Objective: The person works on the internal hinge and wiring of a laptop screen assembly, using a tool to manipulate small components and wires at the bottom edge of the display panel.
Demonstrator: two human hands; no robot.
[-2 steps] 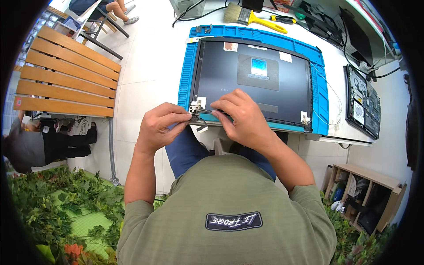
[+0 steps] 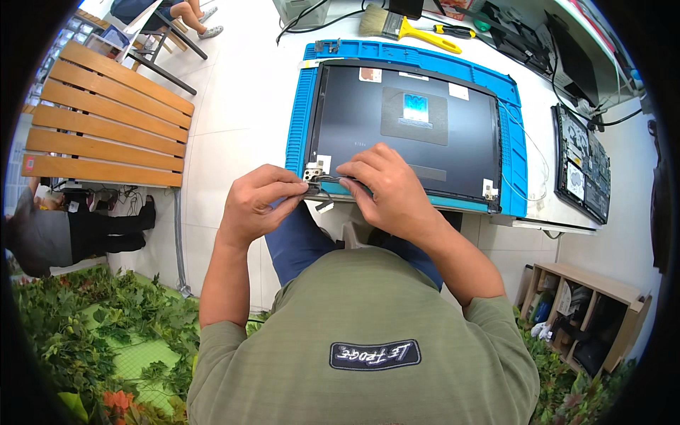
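Observation:
A dark laptop screen assembly (image 2: 347,113) lies on a blue mat (image 2: 511,156) at the bench's near edge. At its lower-left corner is a metal hinge (image 2: 312,172), with a short dark cable and pale tab (image 2: 324,205) hanging over the edge. My left hand (image 2: 258,202) pinches the cable's end beside that hinge, fingertips closed. My right hand (image 2: 382,188) is curled over the lower bezel, thumb and finger closed on the dark cable (image 2: 331,178) just right of the hinge. Part of the cable is hidden by fingers.
An opened laptop base (image 2: 581,163) lies at the white bench's (image 2: 538,85) right; a brush (image 2: 425,37) and screwdriver (image 2: 453,30) sit behind the mat. A slatted wooden bench (image 2: 106,120) stands left, near two other people (image 2: 106,230). A wooden cubby (image 2: 567,276) is lower right.

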